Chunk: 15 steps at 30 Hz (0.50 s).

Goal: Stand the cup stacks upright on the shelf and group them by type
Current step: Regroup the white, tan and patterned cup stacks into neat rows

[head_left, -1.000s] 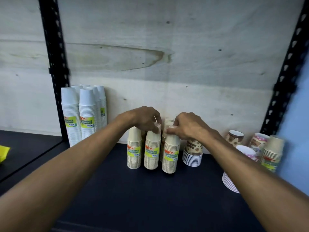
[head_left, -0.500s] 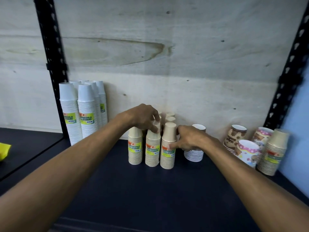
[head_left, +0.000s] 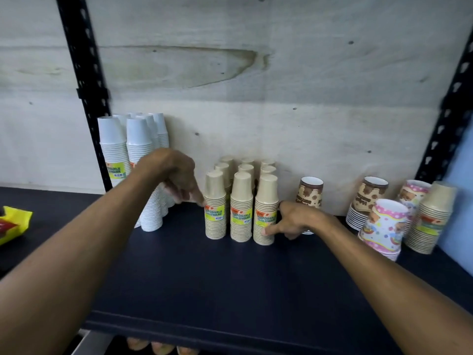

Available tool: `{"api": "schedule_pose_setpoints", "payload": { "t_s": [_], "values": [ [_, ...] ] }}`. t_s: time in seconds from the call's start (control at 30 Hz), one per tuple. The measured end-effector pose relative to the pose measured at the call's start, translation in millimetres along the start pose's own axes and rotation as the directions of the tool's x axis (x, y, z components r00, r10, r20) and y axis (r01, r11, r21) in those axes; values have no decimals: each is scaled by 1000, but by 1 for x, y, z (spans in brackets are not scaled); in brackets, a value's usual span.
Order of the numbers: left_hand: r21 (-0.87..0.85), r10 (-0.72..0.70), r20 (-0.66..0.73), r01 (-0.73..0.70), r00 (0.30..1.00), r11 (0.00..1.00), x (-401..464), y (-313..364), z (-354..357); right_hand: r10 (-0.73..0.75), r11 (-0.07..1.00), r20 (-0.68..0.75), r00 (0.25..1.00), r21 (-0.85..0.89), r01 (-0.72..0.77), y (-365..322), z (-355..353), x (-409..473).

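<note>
Several beige cup stacks [head_left: 240, 206] with yellow labels stand upright in rows at the middle of the dark shelf [head_left: 230, 278]. My left hand [head_left: 179, 178] hovers open just left of them, fingertips near the front-left stack. My right hand [head_left: 291, 219] rests low beside the front-right stack, thumb against its base, fingers spread. White cup stacks [head_left: 128, 162] stand at the left by the post. A brown patterned stack [head_left: 309, 193] stands behind my right hand. More brown [head_left: 368, 201], pink dotted [head_left: 384, 226] and one beige stack [head_left: 432, 216] sit at the right.
A pale plywood back wall closes the shelf. Black perforated posts [head_left: 84, 93] stand at the left and at the right [head_left: 450, 106]. A yellow packet [head_left: 12, 224] lies on the neighbouring shelf at far left. More cups show on the shelf below.
Both hands have come off the tops of the beige stacks. The left hand moved left and opened. The right hand dropped to the base of the front-right stack.
</note>
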<state>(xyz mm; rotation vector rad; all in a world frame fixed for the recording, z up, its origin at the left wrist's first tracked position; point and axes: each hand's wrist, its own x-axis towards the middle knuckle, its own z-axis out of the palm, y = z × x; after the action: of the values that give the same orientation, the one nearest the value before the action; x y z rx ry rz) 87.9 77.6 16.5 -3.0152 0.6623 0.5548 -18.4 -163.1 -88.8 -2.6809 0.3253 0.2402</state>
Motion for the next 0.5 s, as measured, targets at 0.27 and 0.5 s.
{"api": "schedule_pose_setpoints", "payload": {
  "t_s": [0.27,0.5],
  "values": [
    [-452,197,-79,-212,977,867,61,-26,95,-31,982,-64,997,183,42,14,25,15],
    [-584,350,-155,-372,924,722,82,-16,114,-33,954,-81,996,295,55,27,29,34]
  ]
}}
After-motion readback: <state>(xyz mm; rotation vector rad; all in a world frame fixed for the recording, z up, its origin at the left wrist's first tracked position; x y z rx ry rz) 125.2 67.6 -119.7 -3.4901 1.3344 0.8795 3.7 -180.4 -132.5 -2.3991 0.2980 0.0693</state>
